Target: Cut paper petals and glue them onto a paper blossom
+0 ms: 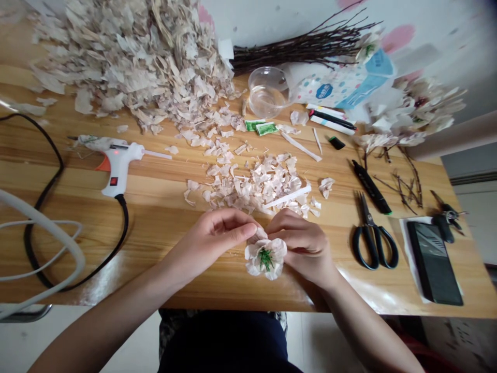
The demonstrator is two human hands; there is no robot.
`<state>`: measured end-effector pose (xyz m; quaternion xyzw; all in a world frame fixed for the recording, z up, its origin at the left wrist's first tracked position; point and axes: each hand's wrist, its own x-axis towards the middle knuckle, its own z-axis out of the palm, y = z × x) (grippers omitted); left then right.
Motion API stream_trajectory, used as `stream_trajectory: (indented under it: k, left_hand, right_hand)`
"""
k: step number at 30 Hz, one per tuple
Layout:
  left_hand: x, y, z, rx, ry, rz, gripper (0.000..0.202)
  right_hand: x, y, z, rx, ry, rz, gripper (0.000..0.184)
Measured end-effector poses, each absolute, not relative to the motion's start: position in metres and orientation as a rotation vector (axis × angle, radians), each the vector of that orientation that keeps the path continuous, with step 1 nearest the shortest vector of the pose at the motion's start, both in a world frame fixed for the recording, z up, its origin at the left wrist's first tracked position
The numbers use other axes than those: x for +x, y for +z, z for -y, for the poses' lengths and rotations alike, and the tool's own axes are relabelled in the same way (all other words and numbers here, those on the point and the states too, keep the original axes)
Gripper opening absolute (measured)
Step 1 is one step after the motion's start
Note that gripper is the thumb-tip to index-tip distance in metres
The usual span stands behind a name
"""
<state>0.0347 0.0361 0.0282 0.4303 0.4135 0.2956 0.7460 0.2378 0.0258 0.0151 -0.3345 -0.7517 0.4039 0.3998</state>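
Observation:
A handmade flower (276, 255) with pale, papery petals and a green centre faces me near the table's front edge. My right hand (305, 246) is closed round its back; whatever stem it has is hidden by the fingers. From the left, my left hand (219, 230) pinches a pale petal (259, 235) between thumb and forefinger, at the flower's upper rim. Just beyond my hands lies a small heap of petals (264, 178), with a white strip (289, 197) across it.
A glue gun (120, 158) with its black cord lies left. Behind are a large petal pile (147, 57), twigs (303, 49), a clear cup (267, 93) and a tissue pack (345, 85). Scissors (373, 238), a marker (370, 186), a phone (435, 261) and pliers (446, 215) lie right.

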Motion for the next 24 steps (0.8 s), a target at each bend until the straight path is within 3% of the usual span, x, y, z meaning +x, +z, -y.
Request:
stream_trajectory:
  k: [9,14,20,24]
  left_hand:
    - [0.0334,0.0266,-0.0367,0.943,0.643,-0.924,0.014]
    - [0.0338,0.0262,-0.0368,0.946,0.646,-0.947,0.013]
    - [0.0357,0.0237,-0.0387,0.892,0.671,-0.970,0.015]
    - [0.0374,0.0217,-0.0390,0.867,0.681,-0.962,0.020]
  right_hand:
    - [0.2384,0.0156,-0.0251,-0.849,1.044,1.947,0.020]
    - [0.2393,0.0152,-0.0232,-0.956,1.097,1.829,0.010]
    - [0.2371,0.0137,-0.0219,-0.946,1.284,1.643,0.021]
    - [0.2348,0.0144,-0.0219,-0.975,1.466,1.500,0.017]
